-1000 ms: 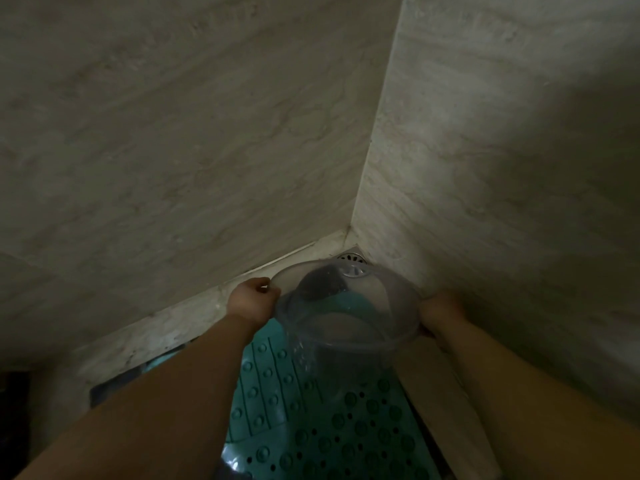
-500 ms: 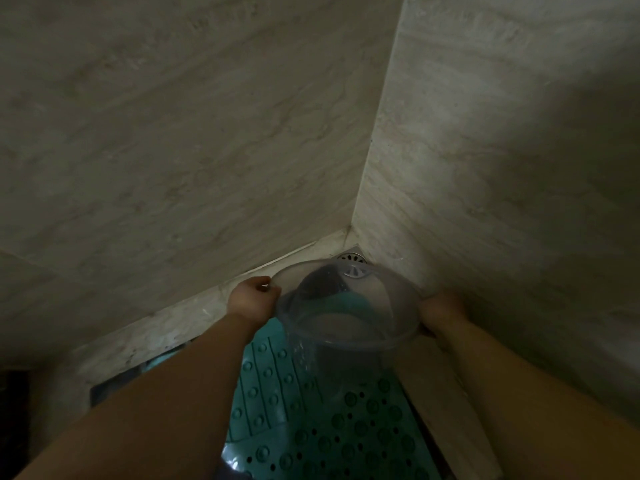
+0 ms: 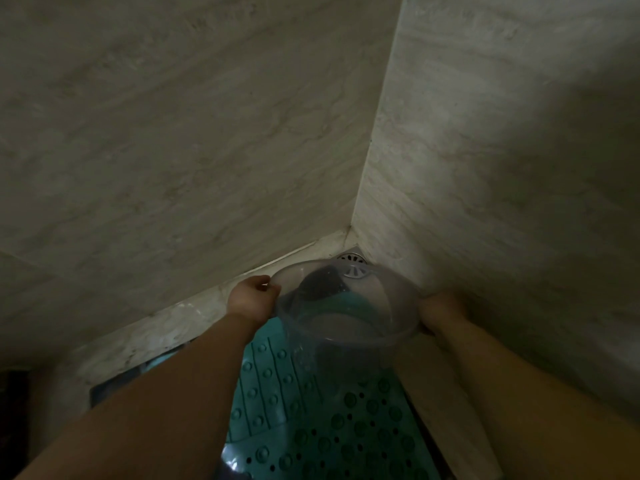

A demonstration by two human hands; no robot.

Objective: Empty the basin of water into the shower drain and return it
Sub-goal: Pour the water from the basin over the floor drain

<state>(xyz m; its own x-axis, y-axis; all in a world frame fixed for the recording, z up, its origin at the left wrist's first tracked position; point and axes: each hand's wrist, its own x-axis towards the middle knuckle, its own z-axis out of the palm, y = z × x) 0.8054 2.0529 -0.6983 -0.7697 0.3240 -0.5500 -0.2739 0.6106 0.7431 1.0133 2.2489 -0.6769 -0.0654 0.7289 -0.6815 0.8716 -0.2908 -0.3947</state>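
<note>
A clear plastic basin (image 3: pixel 346 317) is held in the air, tipped away from me, with its far rim over the round metal shower drain (image 3: pixel 352 262) in the corner of the floor. My left hand (image 3: pixel 252 298) grips the basin's left rim. On the other side my right hand (image 3: pixel 440 310) grips the right rim, close to the right wall. Through the clear basin the teal mat and part of the drain show. Whether water is in the basin I cannot tell in this dim light.
Two marble-look tiled walls (image 3: pixel 207 133) meet at the corner right behind the drain. A teal rubber shower mat (image 3: pixel 311 420) with bumps and holes covers the floor below my arms. A pale floor strip (image 3: pixel 149 337) runs along the left wall.
The basin's far rim has risen slightly and tipped a little more toward the drain. Both hands keep their grip in nearly the same place.
</note>
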